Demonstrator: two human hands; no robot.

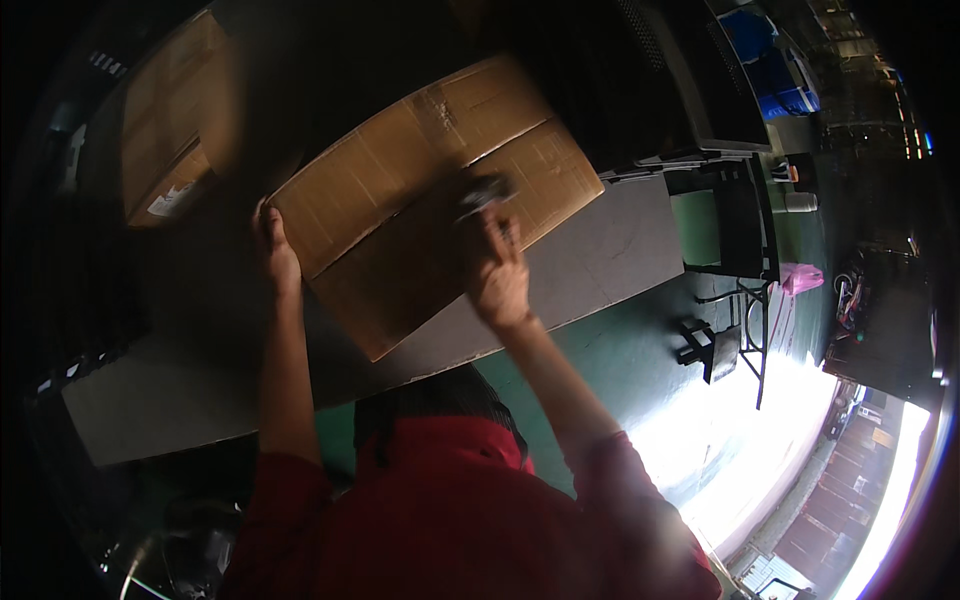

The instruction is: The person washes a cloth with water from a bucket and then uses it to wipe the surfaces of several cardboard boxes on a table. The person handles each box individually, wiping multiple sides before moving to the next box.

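A brown cardboard box [390, 170] lies tilted across the grey table, its top flaps folded down and meeting along a centre seam. My left hand [281, 255] grips the box's left end at the corner, thumb by the top edge and fingers along the side. Over the seam, right of the middle, my right hand [500, 285] is closed round a dark tool [485, 195] with a greyish glint, which looks like a tape dispenser. Motion blur and shadow hide its details and whether it touches the cardboard.
Another cardboard box [175, 120] stands at the far left. The grey tabletop [610, 240] ends near my body. Dark equipment [700, 80] rises at the back right. Beyond the table are a small black stool [715, 350], a pink bag [801, 278] and bright light on the green floor.
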